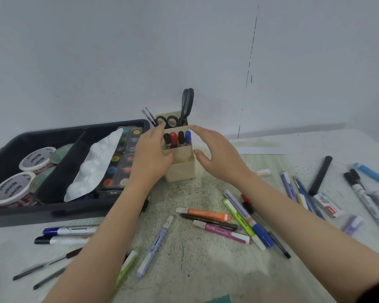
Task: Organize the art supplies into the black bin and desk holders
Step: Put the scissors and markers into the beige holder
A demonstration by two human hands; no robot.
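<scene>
A beige desk holder (182, 167) stands mid-table with several markers (177, 139) upright in its front slot. Black scissors (186, 107) and thin brushes (149, 116) rise from its back part. My left hand (150, 155) grips the holder's left side, fingers on its front rim. Just right of the holder my right hand (217, 153) hovers with fingers spread and nothing in it. The black bin (42, 213) lies at the left, holding paint tubs (11, 189), a white palette (94, 165) and a watercolour set (124, 158).
Loose highlighters and pens (228, 224) lie scattered in front of the holder. More markers (363, 193) spread over the right side, and two whiteboard markers (68, 235) lie below the bin. A wall stands close behind the table.
</scene>
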